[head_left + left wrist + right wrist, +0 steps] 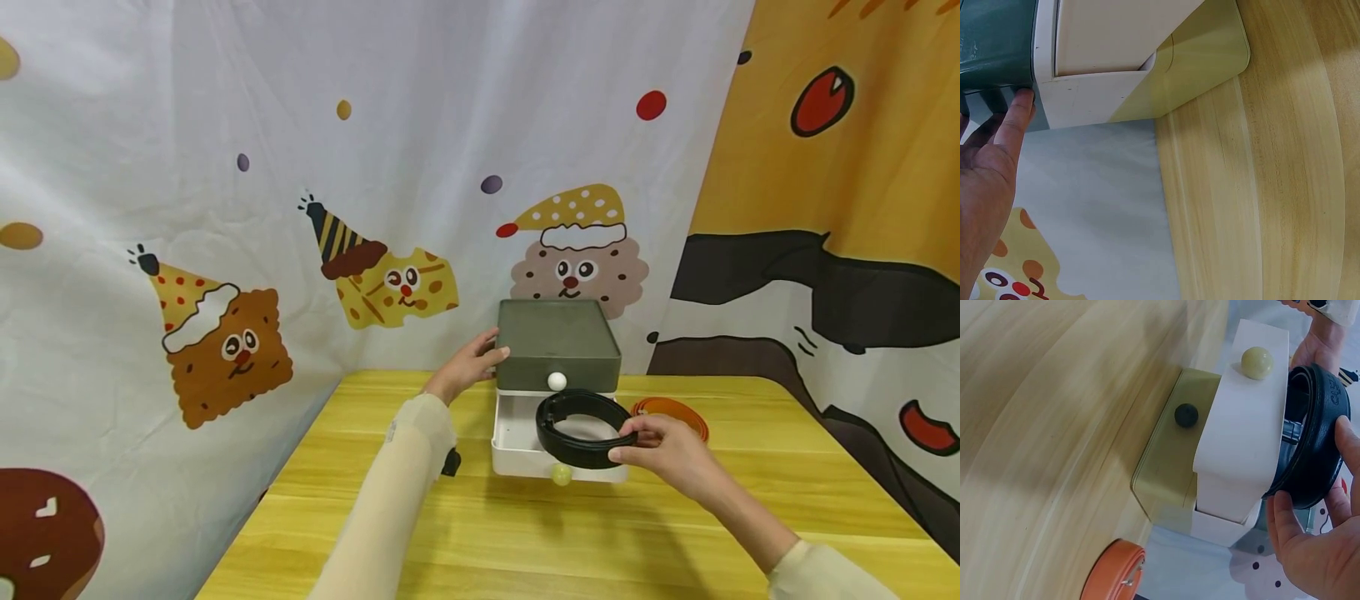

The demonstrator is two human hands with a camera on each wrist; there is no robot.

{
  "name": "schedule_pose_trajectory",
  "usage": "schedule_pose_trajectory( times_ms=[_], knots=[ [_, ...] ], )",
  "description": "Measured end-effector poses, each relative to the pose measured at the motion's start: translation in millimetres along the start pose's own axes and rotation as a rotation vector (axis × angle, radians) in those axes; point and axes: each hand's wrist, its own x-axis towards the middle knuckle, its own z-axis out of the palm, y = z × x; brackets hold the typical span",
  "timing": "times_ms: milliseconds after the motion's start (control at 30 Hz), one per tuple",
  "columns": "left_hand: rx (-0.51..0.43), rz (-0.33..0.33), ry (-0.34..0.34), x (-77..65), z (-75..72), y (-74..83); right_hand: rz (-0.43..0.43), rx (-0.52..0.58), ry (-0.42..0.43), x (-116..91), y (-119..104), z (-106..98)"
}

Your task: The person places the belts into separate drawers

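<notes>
A coiled black belt hangs tilted over the pulled-out white drawer of a small stacked cabinet. My right hand pinches the coil at its right side, fingers on one face and thumb on the other. In the right wrist view the belt shows its metal buckle, just above the drawer's inside. My left hand rests against the left side of the cabinet's dark green top tier, its fingers extended along it. The left wrist view shows a fingertip touching that green side.
A coiled orange belt lies on the wooden table, right of the cabinet. Below the white drawer is a yellow-green tier with a dark knob. A small black object shows beside my left sleeve. A printed curtain hangs behind.
</notes>
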Motion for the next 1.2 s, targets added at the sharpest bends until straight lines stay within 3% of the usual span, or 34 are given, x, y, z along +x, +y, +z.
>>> schedule_pose_trajectory(
  times_ms=[467,1200],
  knots=[
    [0.008,-0.012,0.001,-0.2,0.9,0.8,-0.008,-0.04,0.02,9,-2,12],
    [-0.001,0.012,-0.005,-0.4,2.4,-0.7,0.087,-0.052,-0.003,22,-12,29]
  ],
)
